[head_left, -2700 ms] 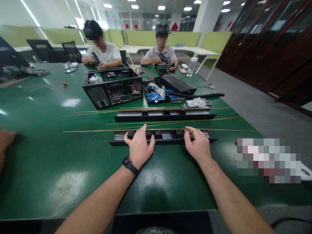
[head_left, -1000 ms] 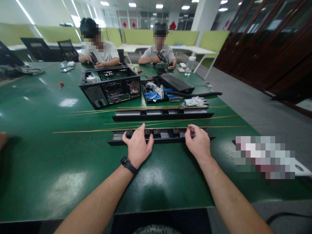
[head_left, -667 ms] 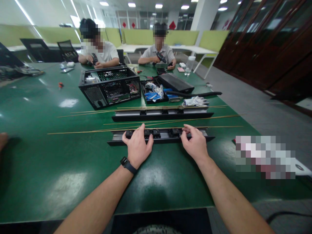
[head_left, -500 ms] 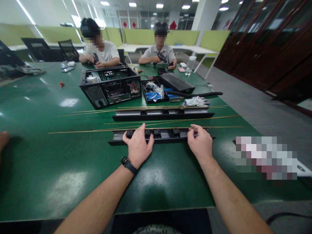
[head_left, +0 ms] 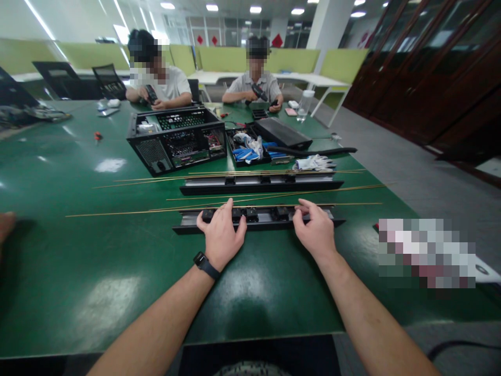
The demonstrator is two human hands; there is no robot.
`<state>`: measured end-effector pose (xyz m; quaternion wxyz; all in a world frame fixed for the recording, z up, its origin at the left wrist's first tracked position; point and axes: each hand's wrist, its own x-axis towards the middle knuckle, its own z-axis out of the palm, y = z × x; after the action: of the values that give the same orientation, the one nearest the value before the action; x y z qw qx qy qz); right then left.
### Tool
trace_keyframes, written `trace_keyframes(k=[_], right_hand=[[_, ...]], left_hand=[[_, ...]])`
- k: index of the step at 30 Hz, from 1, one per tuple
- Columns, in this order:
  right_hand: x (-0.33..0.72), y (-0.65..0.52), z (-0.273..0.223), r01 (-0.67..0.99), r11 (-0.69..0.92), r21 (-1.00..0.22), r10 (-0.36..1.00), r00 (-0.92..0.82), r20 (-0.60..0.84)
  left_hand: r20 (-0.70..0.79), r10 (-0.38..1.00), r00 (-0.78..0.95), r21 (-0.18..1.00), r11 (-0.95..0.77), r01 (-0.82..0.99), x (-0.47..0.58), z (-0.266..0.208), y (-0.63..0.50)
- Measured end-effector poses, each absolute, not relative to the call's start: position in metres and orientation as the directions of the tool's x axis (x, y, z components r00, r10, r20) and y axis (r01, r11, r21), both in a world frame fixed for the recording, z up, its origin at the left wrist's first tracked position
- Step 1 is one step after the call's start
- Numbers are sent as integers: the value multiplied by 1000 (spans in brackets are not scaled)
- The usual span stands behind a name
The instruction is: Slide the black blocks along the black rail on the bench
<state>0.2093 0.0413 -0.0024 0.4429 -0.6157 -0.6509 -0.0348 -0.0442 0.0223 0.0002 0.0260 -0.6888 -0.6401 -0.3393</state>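
Near channel: a black-edged near channel [head_left: 270, 226] lies lengthwise on the green counter [head_left: 117, 282], with black blocks [head_left: 281, 212] sitting in its trough.
Left hand: the left hand [head_left: 222, 222] is splayed over the near channel's left half, fingers over the blocks and thumb towards the front wall, probably to steady them.
Right hand: well apart from the left, the right hand [head_left: 313, 227] curls at the near channel's right half, fingertips beside a thin brass rod [head_left: 109, 213]; I cannot tell whether they pinch it.
Brass rod: runs along the near channel's back edge and past both its ends, seemingly to line up with it.
Far channel: the far channel [head_left: 258, 187] lies behind the near channel, roughly parallel, perhaps for tidy reach.
Computer case: the open computer case [head_left: 178, 143], behind and left of the near channel, has circuitry inside.
Black tray: behind the near channel, the black tray [head_left: 238, 162] holds blue-and-white gloves [head_left: 250, 151].
Clear bottle: far behind the near channel's right end, the clear bottle [head_left: 305, 107] is lidded and appears part-filled.
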Motion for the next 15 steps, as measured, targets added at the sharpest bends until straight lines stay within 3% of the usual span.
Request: trace_keyframes(k=[5,12,15], right_hand=[[217,44,-1,841,149,-520,756,242,608],[202,39,0,806,288,-517,782,113,613],[205,40,0,810,266,-523,779,139,611]], left_hand=[[486,872,-54,396,-165,903,-44,-1,22],[499,865,-51,400,-178,899,-44,-1,22],[496,867,-49,397,-176,901,-44,-1,22]])
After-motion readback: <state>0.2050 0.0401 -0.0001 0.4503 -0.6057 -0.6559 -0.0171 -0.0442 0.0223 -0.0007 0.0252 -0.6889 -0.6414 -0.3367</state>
